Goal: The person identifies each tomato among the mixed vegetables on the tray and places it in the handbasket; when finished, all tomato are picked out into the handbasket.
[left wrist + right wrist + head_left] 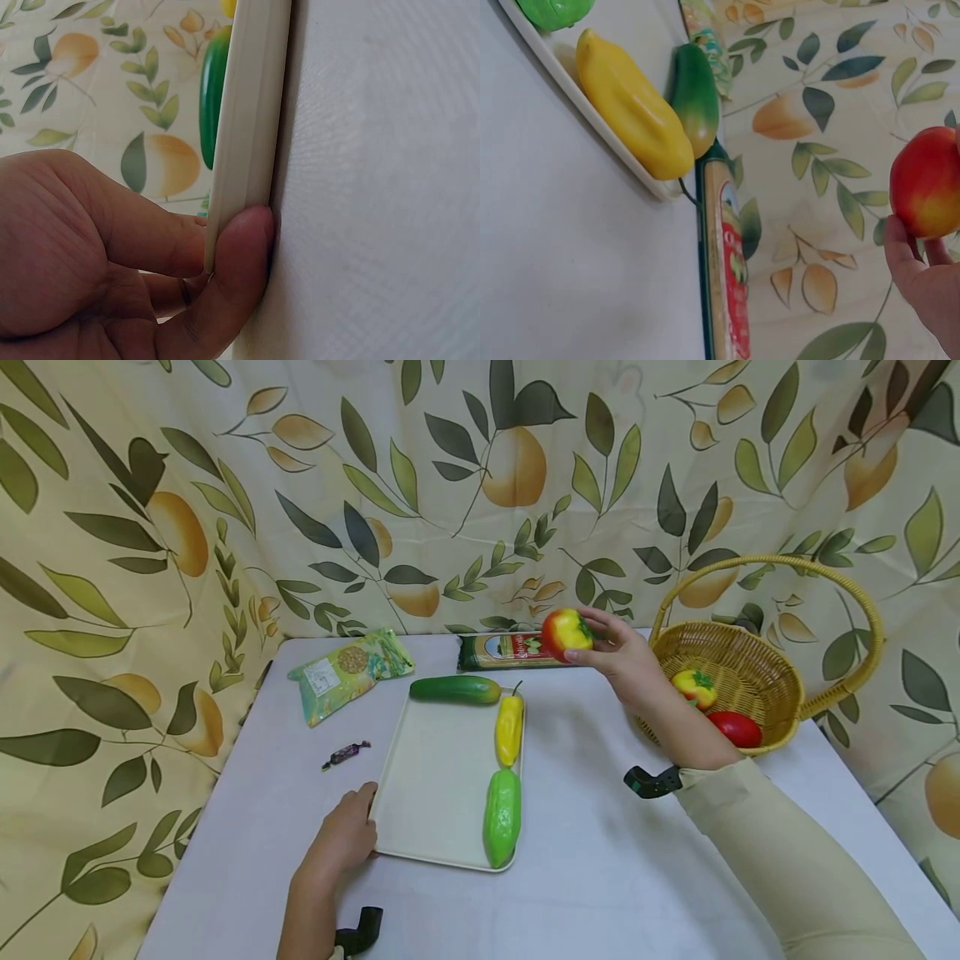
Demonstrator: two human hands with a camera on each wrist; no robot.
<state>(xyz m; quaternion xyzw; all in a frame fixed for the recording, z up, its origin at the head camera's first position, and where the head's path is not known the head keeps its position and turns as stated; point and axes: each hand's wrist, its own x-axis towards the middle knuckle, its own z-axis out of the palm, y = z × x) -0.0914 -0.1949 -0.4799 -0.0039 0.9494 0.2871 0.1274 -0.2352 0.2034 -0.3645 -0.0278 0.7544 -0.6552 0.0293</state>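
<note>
My right hand (618, 656) holds a round red-and-yellow toy fruit with a green leafy top (564, 635) in the air, between the tray and the basket. In the right wrist view the fruit (928, 182) shows its red side. With thumb and fingers, my left hand (343, 831) pinches the left edge of a cream tray (431, 785); the left wrist view shows the tray's rim (247, 135) in the grip. On the tray lie a green cucumber-like vegetable (454, 690) along the far edge, a yellow pepper (509, 729) and a light green bitter melon (502, 818) along the right side.
A handled wicker basket (780, 681) stands at right, holding another red-and-yellow fruit (694, 688) and a red one (737, 728). Behind the tray are a green-yellow bag (351, 672) and a long noodle-like packet (498, 652). A wrapped candy (346, 755) lies left of the tray.
</note>
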